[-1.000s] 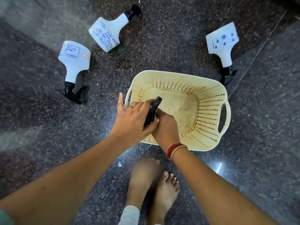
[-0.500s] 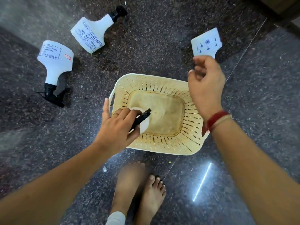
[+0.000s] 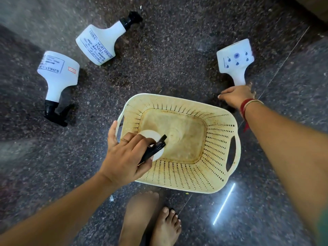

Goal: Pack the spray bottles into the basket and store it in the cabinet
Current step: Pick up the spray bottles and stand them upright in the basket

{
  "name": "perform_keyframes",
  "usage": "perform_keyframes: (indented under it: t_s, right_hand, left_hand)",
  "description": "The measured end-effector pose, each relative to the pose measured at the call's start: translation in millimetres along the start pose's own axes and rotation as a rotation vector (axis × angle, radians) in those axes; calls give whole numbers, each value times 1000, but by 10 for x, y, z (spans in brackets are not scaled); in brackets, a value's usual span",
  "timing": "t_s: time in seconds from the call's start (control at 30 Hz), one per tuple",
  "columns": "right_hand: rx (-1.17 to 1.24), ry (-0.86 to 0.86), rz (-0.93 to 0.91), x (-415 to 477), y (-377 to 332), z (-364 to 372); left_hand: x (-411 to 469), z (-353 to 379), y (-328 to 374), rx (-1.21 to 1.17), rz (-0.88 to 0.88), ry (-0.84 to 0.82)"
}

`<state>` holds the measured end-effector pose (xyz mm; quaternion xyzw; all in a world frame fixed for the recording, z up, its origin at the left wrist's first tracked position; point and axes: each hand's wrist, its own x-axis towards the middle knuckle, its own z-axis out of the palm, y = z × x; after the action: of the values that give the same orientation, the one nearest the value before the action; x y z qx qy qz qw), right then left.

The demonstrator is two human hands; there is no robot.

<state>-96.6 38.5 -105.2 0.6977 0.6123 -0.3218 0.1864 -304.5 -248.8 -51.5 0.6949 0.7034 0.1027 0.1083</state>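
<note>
Cream plastic basket (image 3: 220,157) on granite floor (image 3: 168,59). My left hand (image 3: 124,157) fingers grip a spray bottle (image 3: 154,148) inside it; my right hand (image 3: 236,96) closes on another bottle's (image 3: 235,59) neck.

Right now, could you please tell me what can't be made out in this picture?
Head view:
- Right bottle: spray head hidden by the right hand.
- Bottle in the basket: the left hand covers most of it.
- Label print on the far-left bottle: too blurred.
- Cabinet: out of frame.
</note>
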Motion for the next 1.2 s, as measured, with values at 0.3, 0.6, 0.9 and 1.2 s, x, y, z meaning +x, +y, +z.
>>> perform_keyframes:
  t_s: [0.3,0.6,0.9,1.2]
  right_hand:
    - [-129,209,-125,-57,-23,73]
    - [354,411,-228,-521,-376,-210]
    - [865,24,-383,-2254,-391,-815]
    - [979,-378,-95,-2536,-232,-473]
  left_hand:
    - [29,-17,37,2,-44,-31]
    - [45,-68,84,-8,-76,-82]
    - [45,-95,119,-24,-105,-87]
    - [29,-86,103,-9,-99,-79]
